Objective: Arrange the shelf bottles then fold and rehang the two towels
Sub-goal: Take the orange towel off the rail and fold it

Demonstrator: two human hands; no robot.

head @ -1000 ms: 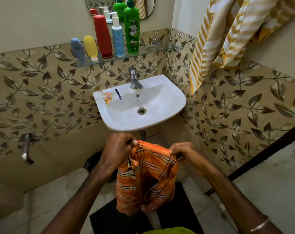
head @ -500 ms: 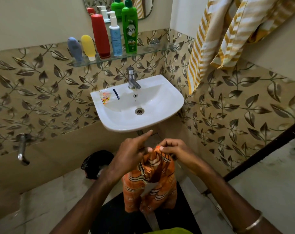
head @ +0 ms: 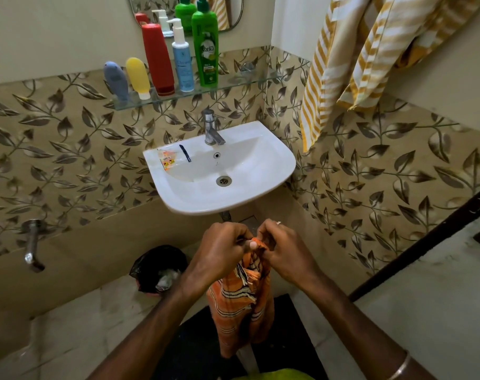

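An orange striped towel (head: 240, 305) hangs bunched below the sink. My left hand (head: 222, 249) and my right hand (head: 281, 250) pinch its top edge together, knuckles nearly touching. A yellow-and-white striped towel (head: 340, 56) hangs on the right wall. On the glass shelf (head: 241, 80) stand a grey-blue tube (head: 116, 80), a yellow tube (head: 138, 75), a red bottle (head: 158, 58), a white-and-blue pump bottle (head: 181, 61) and a green bottle (head: 205, 48), lined up from short to tall.
A white sink (head: 274, 171) with a steel tap (head: 211, 128) juts from the tiled wall just beyond my hands. A black-lined bin (head: 159, 270) stands on the floor at left, near a wall spout (head: 31, 245). A dark mat (head: 200, 341) lies underfoot.
My hands have come together from apart, bringing the two top corners of the orange towel against each other. The towel now hangs narrower, doubled lengthwise.
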